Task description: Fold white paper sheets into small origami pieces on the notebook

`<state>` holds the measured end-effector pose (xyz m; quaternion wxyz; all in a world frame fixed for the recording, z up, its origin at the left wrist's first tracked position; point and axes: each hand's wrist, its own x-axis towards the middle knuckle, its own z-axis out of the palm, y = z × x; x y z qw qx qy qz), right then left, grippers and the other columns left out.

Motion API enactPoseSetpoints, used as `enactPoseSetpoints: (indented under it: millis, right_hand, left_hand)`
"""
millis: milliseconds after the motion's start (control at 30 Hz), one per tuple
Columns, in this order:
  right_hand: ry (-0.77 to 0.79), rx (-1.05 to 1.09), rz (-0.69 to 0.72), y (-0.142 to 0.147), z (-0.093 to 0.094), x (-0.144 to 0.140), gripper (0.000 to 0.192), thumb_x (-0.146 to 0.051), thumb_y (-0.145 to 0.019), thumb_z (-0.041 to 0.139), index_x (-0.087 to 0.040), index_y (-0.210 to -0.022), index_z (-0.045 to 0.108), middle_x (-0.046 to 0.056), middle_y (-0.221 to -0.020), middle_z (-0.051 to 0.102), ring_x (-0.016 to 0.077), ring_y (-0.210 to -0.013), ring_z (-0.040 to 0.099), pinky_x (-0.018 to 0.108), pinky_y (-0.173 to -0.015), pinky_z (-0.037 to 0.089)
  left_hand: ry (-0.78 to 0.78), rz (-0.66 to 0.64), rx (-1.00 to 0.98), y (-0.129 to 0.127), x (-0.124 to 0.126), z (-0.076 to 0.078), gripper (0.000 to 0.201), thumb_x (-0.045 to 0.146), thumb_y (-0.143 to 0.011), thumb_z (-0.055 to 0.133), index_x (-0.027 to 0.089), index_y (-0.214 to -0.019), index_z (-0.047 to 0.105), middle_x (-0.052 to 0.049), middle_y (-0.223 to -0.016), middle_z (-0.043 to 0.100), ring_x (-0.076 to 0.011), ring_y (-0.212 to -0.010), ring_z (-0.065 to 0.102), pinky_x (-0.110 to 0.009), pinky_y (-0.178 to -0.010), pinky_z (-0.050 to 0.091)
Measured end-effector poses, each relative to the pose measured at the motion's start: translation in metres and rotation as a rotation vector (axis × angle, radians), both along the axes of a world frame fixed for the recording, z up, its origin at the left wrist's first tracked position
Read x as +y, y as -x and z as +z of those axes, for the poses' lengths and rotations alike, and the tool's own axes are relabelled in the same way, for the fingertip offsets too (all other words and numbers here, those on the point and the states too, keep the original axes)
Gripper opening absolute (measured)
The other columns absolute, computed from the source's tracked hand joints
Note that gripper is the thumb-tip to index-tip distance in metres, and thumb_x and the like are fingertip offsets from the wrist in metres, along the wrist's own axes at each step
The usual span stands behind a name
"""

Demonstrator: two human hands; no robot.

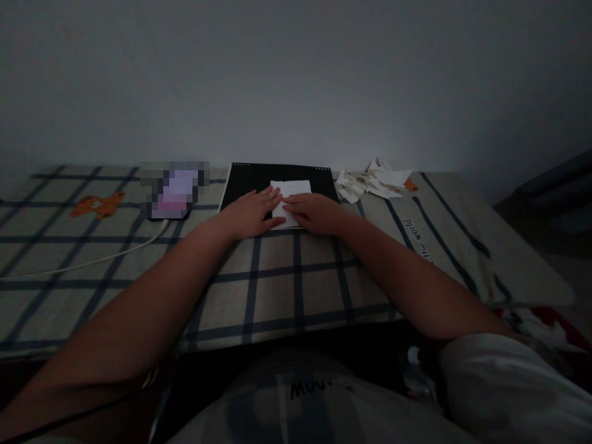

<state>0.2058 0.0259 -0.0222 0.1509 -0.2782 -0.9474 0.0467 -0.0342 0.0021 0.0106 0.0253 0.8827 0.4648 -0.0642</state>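
Observation:
A small white sheet of paper (296, 186) lies on a black flat board or folder (250, 177) with small white marks along its far corners. My left hand (252, 213) rests flat at the paper's left side, fingers stretched and thumb apart, fingertips on the sheet. From the right, my right hand (321, 213) lies over the paper with its fingers extended to the left, touching it. Part of the sheet is hidden under both hands. Whether it is folded I cannot tell.
A checked tablecloth (277, 290) covers the table. To the left lies a blurred-out phone (176, 192) on a white cable (106, 256). Torn paper scraps (374, 182) are heaped right of the board. A wall (296, 86) stands behind; a plastic bottle (419, 376) is below the front edge.

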Motion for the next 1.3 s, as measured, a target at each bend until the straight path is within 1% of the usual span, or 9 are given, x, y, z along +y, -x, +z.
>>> enactPoseSetpoints:
  millis: [167, 433, 567, 733, 867, 933, 1033, 1133, 1300]
  right_hand:
    - [0.027, 0.000, -0.002, 0.001, 0.003, 0.000, 0.044, -0.021, -0.107, 0.052, -0.014, -0.146, 0.072, 0.017, -0.156, 0.068, 0.0293, -0.145, 0.065, 0.053, -0.125, 0.050]
    - [0.038, 0.002, 0.001, -0.001, 0.000, 0.001, 0.048, -0.021, -0.106, 0.054, -0.013, -0.151, 0.068, 0.018, -0.160, 0.064, 0.0293, -0.149, 0.062, 0.054, -0.126, 0.049]
    - [0.040, -0.013, -0.010, 0.000, 0.002, -0.002, 0.049, -0.020, -0.106, 0.053, -0.010, -0.153, 0.066, 0.020, -0.161, 0.063, 0.0288, -0.150, 0.061, 0.051, -0.128, 0.047]
    - [0.043, -0.024, -0.026, 0.002, 0.004, -0.002, 0.047, -0.020, -0.106, 0.054, -0.013, -0.150, 0.069, 0.017, -0.160, 0.064, 0.0282, -0.150, 0.061, 0.051, -0.128, 0.047]
    - [0.044, -0.023, -0.022, 0.002, 0.003, 0.000, 0.046, -0.019, -0.105, 0.055, -0.014, -0.149, 0.070, 0.017, -0.159, 0.065, 0.0281, -0.149, 0.062, 0.051, -0.128, 0.047]
    - [0.041, -0.024, -0.029, 0.001, 0.002, 0.001, 0.045, -0.020, -0.106, 0.055, -0.015, -0.148, 0.071, 0.016, -0.159, 0.065, 0.0278, -0.149, 0.062, 0.051, -0.128, 0.048]
    - [0.033, -0.033, -0.039, 0.000, 0.003, 0.000, 0.045, -0.022, -0.107, 0.053, -0.015, -0.148, 0.071, 0.015, -0.160, 0.065, 0.0267, -0.149, 0.062, 0.049, -0.128, 0.047]
    - [0.035, -0.044, -0.038, 0.001, 0.004, -0.001, 0.046, -0.021, -0.107, 0.053, -0.013, -0.149, 0.070, 0.016, -0.161, 0.064, 0.0267, -0.150, 0.061, 0.047, -0.129, 0.046]
    - [0.056, -0.014, -0.042, 0.001, 0.003, -0.001, 0.044, -0.019, -0.106, 0.055, -0.016, -0.147, 0.072, 0.016, -0.159, 0.065, 0.0282, -0.149, 0.062, 0.051, -0.128, 0.048]
  left_hand:
    - [-0.011, -0.007, -0.027, 0.003, 0.001, -0.002, 0.074, 0.051, -0.113, 0.043, 0.009, -0.174, 0.035, -0.017, -0.182, 0.027, -0.0304, -0.172, 0.023, -0.048, -0.138, 0.024]
    - [-0.025, -0.029, -0.071, 0.006, 0.005, -0.006, 0.075, 0.056, -0.112, 0.043, 0.011, -0.173, 0.039, -0.018, -0.181, 0.031, -0.0324, -0.171, 0.027, -0.050, -0.137, 0.026]
    - [-0.018, -0.028, -0.066, 0.006, 0.005, -0.006, 0.076, 0.056, -0.112, 0.044, 0.011, -0.173, 0.038, -0.018, -0.181, 0.031, -0.0319, -0.171, 0.027, -0.050, -0.137, 0.026]
    - [-0.019, -0.051, -0.132, 0.010, 0.009, -0.009, 0.077, 0.056, -0.110, 0.044, 0.010, -0.171, 0.042, -0.017, -0.181, 0.032, -0.0313, -0.170, 0.029, -0.049, -0.138, 0.026]
    - [-0.029, -0.062, -0.255, 0.015, 0.017, -0.014, 0.066, 0.048, -0.113, 0.033, 0.011, -0.164, 0.054, -0.013, -0.177, 0.042, -0.0256, -0.166, 0.038, -0.041, -0.137, 0.028]
    - [-0.041, -0.038, -0.283, 0.016, 0.021, -0.016, 0.063, 0.044, -0.114, 0.029, 0.015, -0.161, 0.059, -0.009, -0.174, 0.048, -0.0235, -0.163, 0.044, -0.041, -0.136, 0.032]
    - [-0.081, -0.013, -0.304, 0.017, 0.027, -0.018, 0.058, 0.043, -0.114, 0.033, 0.021, -0.156, 0.065, -0.005, -0.169, 0.056, -0.0230, -0.157, 0.052, -0.042, -0.133, 0.037]
    - [-0.110, 0.006, -0.351, 0.016, 0.032, -0.021, 0.053, 0.042, -0.112, 0.040, 0.021, -0.148, 0.073, -0.005, -0.162, 0.064, -0.0233, -0.152, 0.058, -0.042, -0.130, 0.043]
    - [-0.149, 0.057, -0.410, 0.013, 0.038, -0.024, 0.045, 0.037, -0.110, 0.048, 0.023, -0.140, 0.078, -0.004, -0.152, 0.072, -0.0249, -0.144, 0.065, -0.044, -0.125, 0.050]
